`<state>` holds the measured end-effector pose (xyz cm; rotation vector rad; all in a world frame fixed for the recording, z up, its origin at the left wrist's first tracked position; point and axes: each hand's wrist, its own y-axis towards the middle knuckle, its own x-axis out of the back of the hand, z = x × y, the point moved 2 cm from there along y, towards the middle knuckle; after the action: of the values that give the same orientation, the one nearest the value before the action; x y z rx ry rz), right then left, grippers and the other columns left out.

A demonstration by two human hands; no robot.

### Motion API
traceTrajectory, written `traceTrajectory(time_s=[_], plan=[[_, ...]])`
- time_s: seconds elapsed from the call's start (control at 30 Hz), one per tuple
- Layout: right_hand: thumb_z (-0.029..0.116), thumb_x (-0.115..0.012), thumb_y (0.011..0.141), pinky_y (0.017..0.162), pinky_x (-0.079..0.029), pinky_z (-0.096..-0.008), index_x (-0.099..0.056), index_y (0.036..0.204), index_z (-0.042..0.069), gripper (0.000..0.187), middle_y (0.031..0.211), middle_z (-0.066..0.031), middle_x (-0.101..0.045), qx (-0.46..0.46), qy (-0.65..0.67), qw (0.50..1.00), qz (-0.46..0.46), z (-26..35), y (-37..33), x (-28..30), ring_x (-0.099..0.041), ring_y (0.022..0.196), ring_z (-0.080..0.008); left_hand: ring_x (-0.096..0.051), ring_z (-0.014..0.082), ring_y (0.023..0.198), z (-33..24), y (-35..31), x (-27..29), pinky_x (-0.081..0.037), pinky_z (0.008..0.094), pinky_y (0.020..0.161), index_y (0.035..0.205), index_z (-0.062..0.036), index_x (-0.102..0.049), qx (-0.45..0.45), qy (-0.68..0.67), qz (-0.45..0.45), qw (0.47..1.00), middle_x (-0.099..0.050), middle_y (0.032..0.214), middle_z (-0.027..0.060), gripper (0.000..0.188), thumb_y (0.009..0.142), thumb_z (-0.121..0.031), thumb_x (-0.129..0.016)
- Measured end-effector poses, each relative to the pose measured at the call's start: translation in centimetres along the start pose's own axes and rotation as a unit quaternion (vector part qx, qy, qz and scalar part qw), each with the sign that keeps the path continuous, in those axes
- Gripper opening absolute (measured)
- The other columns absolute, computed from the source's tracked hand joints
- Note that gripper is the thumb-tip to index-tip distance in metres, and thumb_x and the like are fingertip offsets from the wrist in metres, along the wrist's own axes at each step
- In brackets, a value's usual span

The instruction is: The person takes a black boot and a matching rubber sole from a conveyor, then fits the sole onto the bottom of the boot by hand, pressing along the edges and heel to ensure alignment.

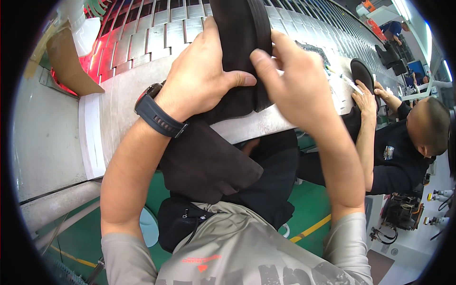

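A dark suede boot [236, 40] lies on its side across the near edge of the light work table [130, 97]. Its sole edge faces right, and its soft shaft [211, 161] droops over the table edge above my lap. On the boot's left side, my left hand [197, 71] grips the upper, with the thumb pressed across it. My right hand [301, 83] is at the sole edge, its thumb on the rim and its curled fingers against the side. Those right fingertips are partly hidden, and the hand is slightly blurred.
Beyond the table runs a metal slat conveyor [156, 31], lit red at left. A cardboard box [69, 59] stands far left. To the right, a co-worker [403, 142] handles another dark shoe [363, 73]. Small tools [344, 78] lie between us.
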<state>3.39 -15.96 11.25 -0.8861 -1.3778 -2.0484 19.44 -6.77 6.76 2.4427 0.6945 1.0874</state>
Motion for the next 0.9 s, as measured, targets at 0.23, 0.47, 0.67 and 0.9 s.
traceTrajectory(time_s=[0.23, 0.47, 0.67, 0.9], plan=[[0.052, -0.056, 0.112, 0.061, -0.048, -0.0327, -0.067, 0.082, 0.0, 0.061, 0.065, -0.0036, -0.059, -0.04, 0.195, 0.971, 0.132, -4.9, 5.4, 0.6, -0.059, 0.064, -0.0134, -0.067, 0.048, 0.12, 0.2, -0.9, -0.2, -0.057, 0.0478, 0.1, 0.156, 0.0208, -0.027, 0.012, 0.055, 0.003, 0.998, -0.064, 0.129, 0.0348, 0.124, 0.074, -0.038, -0.098], [0.045, -0.053, 0.116, 0.06, -0.036, -0.0288, -0.057, 0.081, 0.005, 0.054, 0.069, 0.0066, -0.043, 0.022, 0.29, 0.951, 0.104, -4.9, 5.3, -1.5, -0.04, 0.069, -0.0062, -0.068, 0.0477, 0.115, 0.3, -0.9, 0.1, -0.057, 0.0489, 0.097, 0.154, 0.0189, -0.03, 0.002, 0.058, -0.017, 0.998, -0.066, 0.123, 0.0332, 0.12, 0.073, -0.037, -0.098], [0.041, -0.058, 0.114, 0.054, -0.038, -0.0333, -0.055, 0.077, 0.005, 0.052, 0.061, -0.0013, -0.044, 0.032, 0.212, 0.975, 0.055, -4.0, 4.8, -2.2, -0.044, 0.057, -0.013, -0.059, 0.0482, 0.133, 0.4, -1.0, 0.1, -0.05, 0.0476, 0.11, 0.161, 0.0035, -0.032, 0.08, 0.026, 0.015, 0.996, -0.061, 0.142, 0.0296, 0.111, 0.074, -0.018, -0.097], [0.044, -0.066, 0.108, 0.047, -0.043, -0.0431, -0.054, 0.07, 0.005, 0.055, 0.054, -0.0139, -0.055, 0.039, -0.133, 0.988, -0.069, -0.6, 4.5, -2.4, -0.057, 0.048, -0.0348, -0.063, 0.049, 0.126, 0.7, -1.4, 0.3, -0.053, 0.0479, 0.104, 0.16, 0.0101, -0.03, 0.075, 0.057, -0.001, 0.996, -0.063, 0.136, 0.0309, 0.115, 0.073, -0.023, -0.098]])
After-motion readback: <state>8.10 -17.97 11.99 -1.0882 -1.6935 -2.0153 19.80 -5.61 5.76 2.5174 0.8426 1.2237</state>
